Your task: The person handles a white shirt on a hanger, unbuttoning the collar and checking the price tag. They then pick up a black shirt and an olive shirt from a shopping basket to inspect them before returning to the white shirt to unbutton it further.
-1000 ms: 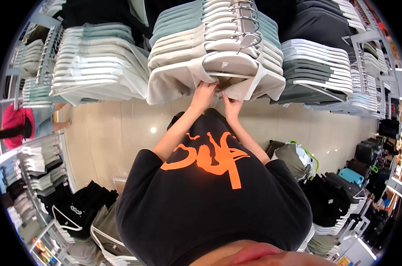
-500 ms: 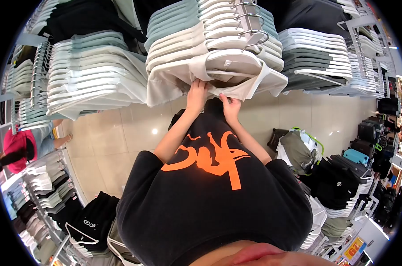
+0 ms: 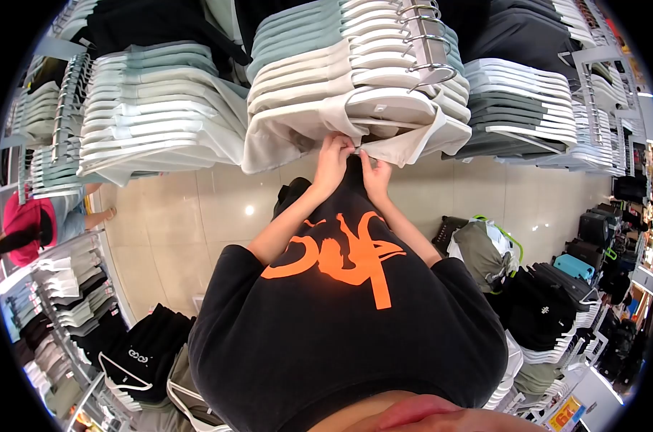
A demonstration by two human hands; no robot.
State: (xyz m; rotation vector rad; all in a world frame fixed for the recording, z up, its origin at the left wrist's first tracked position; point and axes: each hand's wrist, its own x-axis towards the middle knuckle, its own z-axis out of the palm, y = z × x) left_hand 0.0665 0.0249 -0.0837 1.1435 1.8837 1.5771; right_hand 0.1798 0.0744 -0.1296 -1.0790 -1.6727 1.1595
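Note:
A beige open-front top (image 3: 287,137) hangs on a white hanger (image 3: 391,104) at the front of a full rail, facing me. My left hand (image 3: 333,165) pinches the top's left-hand front edge, fingers closed. Close beside it, my right hand (image 3: 375,175) has its fingers closed on the right-hand front edge. The two edges nearly meet between my fingertips; the fastening there is too small to make out. Behind this top hang several more beige and grey-green tops (image 3: 297,32) on white hangers.
Racks of light tops (image 3: 146,122) and dark grey tops (image 3: 517,101) flank the rail. A basket with clothes (image 3: 481,248) stands on the tiled floor (image 3: 168,252) at right. A person in a red top (image 3: 28,230) is at far left. Black garments (image 3: 146,353) hang behind me.
My hands have come closer together, drawing the top's two front edges toward each other. The view has shifted slightly, so the racks appear a little further right.

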